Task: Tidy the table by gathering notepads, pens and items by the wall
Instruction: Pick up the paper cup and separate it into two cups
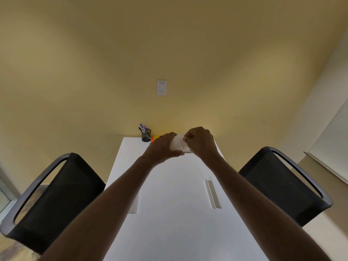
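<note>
- Both hands meet at the far end of the long white table (169, 213), close to the yellow wall (113, 72); between them sits a small pale white pad or block of paper (178, 142), lifted slightly above the tabletop or resting on something I cannot make out.
- The left hand (163, 146) wraps the pale pad from its left side, fingers curled over the top and thumb beneath; the right hand (200, 141) is curled with its fingertips pinching the pad's right edge or top sheet; exactly which, the view does not show.
- The pad is judged light and somewhat flexible; loose sheets would fan or crease if pinched at one corner only, so a hold across the bound edge or with both sides squared between the palms seems safest; paper is not slippery, but a thin stack can slide apart.
- Just left of the hands, against the wall, stands a black wire-mesh pen cup (146, 135) holding purple and dark pens (142, 128); it is judged light and easily tipped, best taken round its body, not by the pens.
- Between the cup and the left hand a small stack of yellow and orange sticky notes (154, 138) peeks out; mostly hidden.
- Two black mesh office chairs (56, 194) flank the table; a white wall switch (161, 87) sits above; recessed metal slots (212, 194) lie in the tabletop nearer the person.
</note>
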